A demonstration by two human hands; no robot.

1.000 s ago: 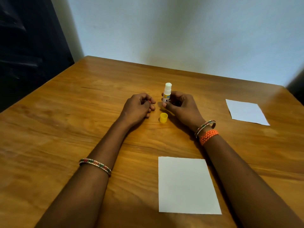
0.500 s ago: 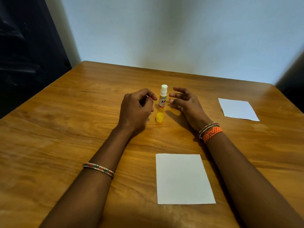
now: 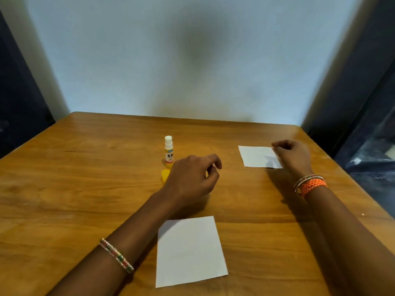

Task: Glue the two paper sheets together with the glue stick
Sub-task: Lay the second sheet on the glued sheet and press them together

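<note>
White sheets lie apart, unglued: my right hand pinches the far sheet, left hand loosely curled and empty, uncapped glue stick untouched.

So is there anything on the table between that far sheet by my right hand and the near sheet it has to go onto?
Nothing visible. The table is bare between the far sheet and the near sheet. The left hand hovers just left of that path.

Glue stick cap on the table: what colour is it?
Yellow; the cap shows best in the head view, partly behind the left hand.
</note>
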